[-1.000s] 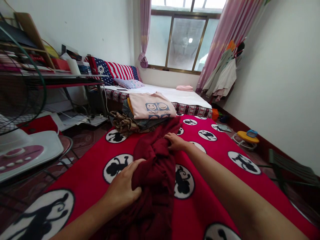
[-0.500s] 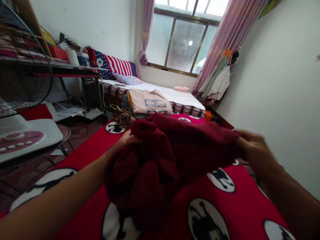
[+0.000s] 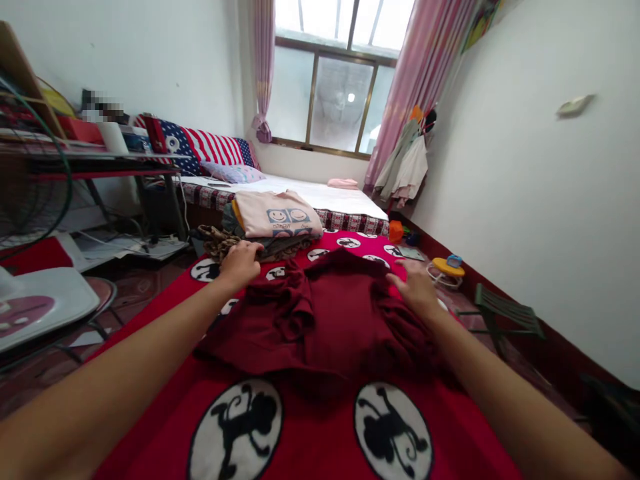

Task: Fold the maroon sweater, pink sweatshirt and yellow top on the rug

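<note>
A dark red garment (image 3: 325, 320) lies spread across the red blanket (image 3: 310, 433) with black monkey circles. My left hand (image 3: 241, 261) rests at the garment's far left corner, fingers curled down on the cloth. My right hand (image 3: 417, 288) lies on its far right edge, fingers pressed on the fabric. Both arms stretch forward over the blanket.
A pile of folded clothes topped by a pink smiley shirt (image 3: 276, 215) sits just beyond the garment. A bed (image 3: 340, 197) lies under the window. A fan (image 3: 30, 193) and cluttered shelf stand left. A green folding chair (image 3: 505, 317) and a yellow toy (image 3: 447, 267) are right.
The garment was bunched on the blanket, then lifted and stretched between both hands, and now lies spread flat. Both hands have moved outward to its far corners.
</note>
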{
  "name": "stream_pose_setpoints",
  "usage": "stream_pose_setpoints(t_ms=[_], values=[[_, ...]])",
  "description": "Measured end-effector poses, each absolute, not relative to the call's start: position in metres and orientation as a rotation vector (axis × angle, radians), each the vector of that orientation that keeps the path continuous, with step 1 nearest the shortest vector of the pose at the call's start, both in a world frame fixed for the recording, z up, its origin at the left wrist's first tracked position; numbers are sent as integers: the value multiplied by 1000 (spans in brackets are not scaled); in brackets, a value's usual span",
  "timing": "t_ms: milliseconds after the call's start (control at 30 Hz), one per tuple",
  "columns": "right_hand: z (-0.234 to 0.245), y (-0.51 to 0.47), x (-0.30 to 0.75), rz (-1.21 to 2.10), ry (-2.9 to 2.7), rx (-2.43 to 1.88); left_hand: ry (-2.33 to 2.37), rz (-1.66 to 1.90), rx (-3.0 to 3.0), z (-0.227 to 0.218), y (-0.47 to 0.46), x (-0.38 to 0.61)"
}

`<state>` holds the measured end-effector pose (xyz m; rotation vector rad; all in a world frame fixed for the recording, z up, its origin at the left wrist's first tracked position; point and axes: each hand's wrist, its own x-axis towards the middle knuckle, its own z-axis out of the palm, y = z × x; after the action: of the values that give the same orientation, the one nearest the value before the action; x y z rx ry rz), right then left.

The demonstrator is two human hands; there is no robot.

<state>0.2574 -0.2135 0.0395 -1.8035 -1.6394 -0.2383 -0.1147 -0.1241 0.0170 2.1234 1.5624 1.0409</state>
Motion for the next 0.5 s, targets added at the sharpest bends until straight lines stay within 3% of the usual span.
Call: stream_pose_setpoints(t_ms=[100,233,500], values=[[2,-237,232,63,-1944,-1611,1414,974,2494,-6,-142,-115],[-12,-295,199,415,-2255,-1407,1046,681,2863,-32,-166,-111],[-41,-309,184,-101,-2431,-1401,1009,610,3040,-38,-151,-79]])
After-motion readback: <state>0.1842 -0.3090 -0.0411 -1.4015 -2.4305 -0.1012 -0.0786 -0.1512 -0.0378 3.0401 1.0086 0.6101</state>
